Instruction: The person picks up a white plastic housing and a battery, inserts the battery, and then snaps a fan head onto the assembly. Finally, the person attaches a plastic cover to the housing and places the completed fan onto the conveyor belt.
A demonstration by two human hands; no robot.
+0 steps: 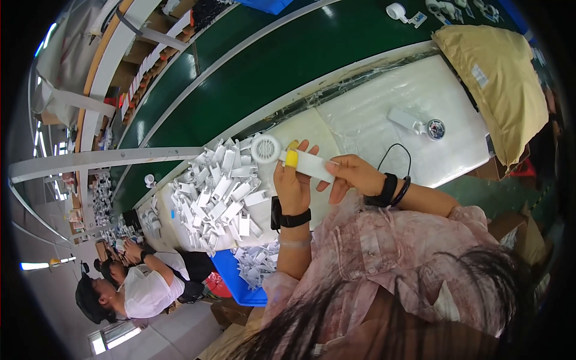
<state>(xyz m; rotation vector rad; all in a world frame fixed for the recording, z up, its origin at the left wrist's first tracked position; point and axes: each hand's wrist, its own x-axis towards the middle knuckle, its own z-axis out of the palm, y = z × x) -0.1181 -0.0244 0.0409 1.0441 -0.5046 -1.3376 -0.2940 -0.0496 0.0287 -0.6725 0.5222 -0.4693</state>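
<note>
A white handheld fan (266, 149) with a round grille lies across both my hands, its grille end to the left. Under the neck of the fan, my left hand (293, 189) is closed around it, with yellow covers on fingertips. At the other end of the white handle, my right hand (355, 175) pinches the tip between thumb and fingers. A heap of white plastic fan parts (219, 189) rises on the table just left of my left hand. Another white fan (436, 129), its round head showing a dark inside, lies on the table to the right.
A blue bin (225, 276) of more white parts stands below the heap. Beyond the plastic-covered table (360, 120) runs a green conveyor belt (252, 78), with small fans at its far right. A large tan bag (495, 84) sits at right. Another person (150, 288) works at left.
</note>
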